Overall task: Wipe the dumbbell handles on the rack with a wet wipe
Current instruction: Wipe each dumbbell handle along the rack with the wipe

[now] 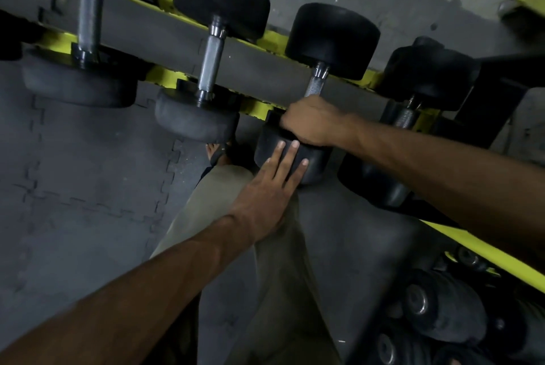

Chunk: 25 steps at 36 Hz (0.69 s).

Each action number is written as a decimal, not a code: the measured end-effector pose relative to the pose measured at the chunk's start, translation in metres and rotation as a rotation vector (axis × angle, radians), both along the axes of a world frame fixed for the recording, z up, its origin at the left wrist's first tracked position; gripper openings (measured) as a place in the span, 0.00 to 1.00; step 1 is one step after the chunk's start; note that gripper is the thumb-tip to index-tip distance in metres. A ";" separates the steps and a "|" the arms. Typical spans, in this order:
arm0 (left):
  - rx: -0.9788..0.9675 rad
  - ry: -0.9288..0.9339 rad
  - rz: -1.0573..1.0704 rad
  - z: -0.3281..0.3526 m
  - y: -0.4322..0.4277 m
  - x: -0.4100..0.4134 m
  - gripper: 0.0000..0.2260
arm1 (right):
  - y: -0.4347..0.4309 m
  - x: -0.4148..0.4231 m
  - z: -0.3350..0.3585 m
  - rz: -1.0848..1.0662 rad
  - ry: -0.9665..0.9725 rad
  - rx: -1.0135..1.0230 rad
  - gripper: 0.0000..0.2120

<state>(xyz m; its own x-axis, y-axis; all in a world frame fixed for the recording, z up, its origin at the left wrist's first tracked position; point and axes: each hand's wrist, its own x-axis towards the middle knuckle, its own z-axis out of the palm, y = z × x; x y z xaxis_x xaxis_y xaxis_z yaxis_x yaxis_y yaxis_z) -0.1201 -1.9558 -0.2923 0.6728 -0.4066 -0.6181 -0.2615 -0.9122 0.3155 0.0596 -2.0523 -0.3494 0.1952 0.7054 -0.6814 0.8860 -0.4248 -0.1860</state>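
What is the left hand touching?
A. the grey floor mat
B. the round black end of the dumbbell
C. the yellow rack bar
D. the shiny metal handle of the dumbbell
B: the left hand lies with straight fingers flat on the round black rubber end of the third dumbbell, while the right hand is curled round that dumbbell's knurled metal handle.

A gym: racked dumbbells [324, 69], interlocking floor mats [88, 202].
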 end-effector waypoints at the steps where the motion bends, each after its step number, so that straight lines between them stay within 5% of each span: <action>1: 0.027 0.020 -0.013 -0.002 -0.001 0.000 0.41 | -0.006 0.001 0.004 0.040 -0.019 0.043 0.09; 8: 0.019 -0.021 -0.005 -0.003 -0.001 -0.005 0.44 | -0.047 0.005 -0.008 -0.014 -0.180 0.378 0.06; 11: -0.006 0.026 0.022 0.000 -0.004 -0.003 0.46 | -0.047 0.005 -0.010 -0.394 -0.284 0.470 0.03; 14: 0.006 0.012 0.016 0.001 -0.004 -0.003 0.45 | -0.039 -0.004 -0.017 -0.644 -0.391 0.473 0.12; 22: 0.011 -0.041 -0.013 -0.011 -0.003 -0.008 0.49 | -0.004 -0.033 -0.021 -1.657 -0.382 0.642 0.09; 25: 0.000 -0.043 -0.009 -0.010 -0.005 -0.009 0.50 | -0.002 -0.014 -0.025 -1.900 -0.265 0.555 0.10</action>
<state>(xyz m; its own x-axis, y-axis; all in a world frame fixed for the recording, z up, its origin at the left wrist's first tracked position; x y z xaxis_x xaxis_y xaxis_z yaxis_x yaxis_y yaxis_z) -0.1291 -1.9605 -0.3026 0.6951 -0.4127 -0.5886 -0.2830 -0.9098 0.3036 0.0458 -2.0544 -0.3740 0.8519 -0.4026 -0.3350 -0.5235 -0.6347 -0.5684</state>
